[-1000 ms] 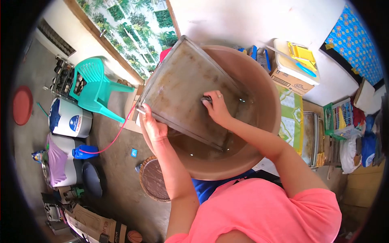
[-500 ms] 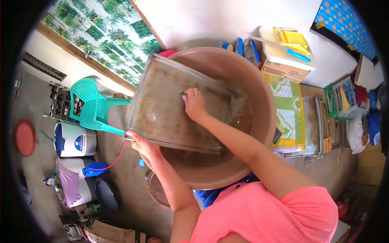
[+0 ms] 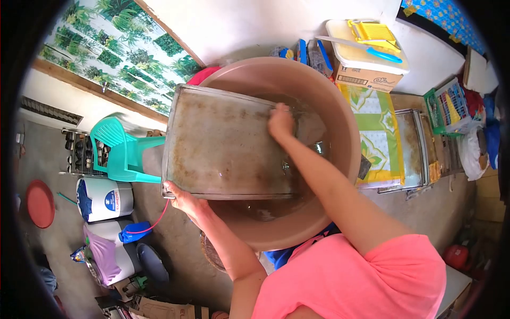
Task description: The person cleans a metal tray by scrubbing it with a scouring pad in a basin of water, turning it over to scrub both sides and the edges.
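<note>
Whatever the right hand (image 3: 280,121) presses with is hidden: its fingers curl down at the upper right part of the metal tray (image 3: 226,143), and nothing between palm and metal can be made out. The tray's lower right corner dips into murky brown water inside the basin (image 3: 340,127), so that edge is blurred and partly lost from sight. The fisheye lens darkens and cuts off the frame's corners.

The tray is a flat, shallow rectangle of dull grey metal with a raised rim, its surface mottled with brown stains and a wet sheen. It stands tilted in the centre of the frame, leaning across the left rim of the basin, which is a wide, round tub of smooth tan plastic.

The left hand (image 3: 180,195) grips the tray's lower left corner, fingers wrapped under the rim and thumb on the edge. The right hand is closed loosely, knuckles up, resting on the tray's face; whether it clasps something I cannot tell.

At the left of the frame stands a teal plastic chair (image 3: 119,151); at the upper right, a cardboard box (image 3: 366,80) sits beside a green patterned cloth (image 3: 377,143).
</note>
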Demonstrator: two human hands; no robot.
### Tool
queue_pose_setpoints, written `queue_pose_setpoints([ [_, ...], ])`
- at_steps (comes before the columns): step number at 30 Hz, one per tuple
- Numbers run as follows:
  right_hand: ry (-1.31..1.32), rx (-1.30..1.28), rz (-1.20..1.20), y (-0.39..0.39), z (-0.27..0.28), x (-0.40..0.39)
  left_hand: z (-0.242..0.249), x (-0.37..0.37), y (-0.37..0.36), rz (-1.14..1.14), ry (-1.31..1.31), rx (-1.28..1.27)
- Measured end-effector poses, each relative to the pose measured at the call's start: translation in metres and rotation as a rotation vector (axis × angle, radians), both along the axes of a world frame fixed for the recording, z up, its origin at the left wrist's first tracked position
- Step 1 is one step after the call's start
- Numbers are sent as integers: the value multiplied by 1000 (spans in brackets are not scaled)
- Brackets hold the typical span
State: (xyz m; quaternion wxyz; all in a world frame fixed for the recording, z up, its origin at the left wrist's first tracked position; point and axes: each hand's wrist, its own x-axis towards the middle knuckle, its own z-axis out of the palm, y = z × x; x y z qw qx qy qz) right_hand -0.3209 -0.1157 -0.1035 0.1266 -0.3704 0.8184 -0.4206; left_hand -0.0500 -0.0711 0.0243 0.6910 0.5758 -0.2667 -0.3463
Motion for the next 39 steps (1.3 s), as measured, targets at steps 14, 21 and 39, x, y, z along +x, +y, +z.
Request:
queue_pose_setpoints([
  [14,3,78,-170,-5,-17,-11,6,-4,-5,-10,67,-30],
  [21,151,48,146,2,-9,30,-1,3,-7,-45,101,-93],
  [39,-100,103,-169,-42,-6,19,15,-10,-2,127,80,18],
])
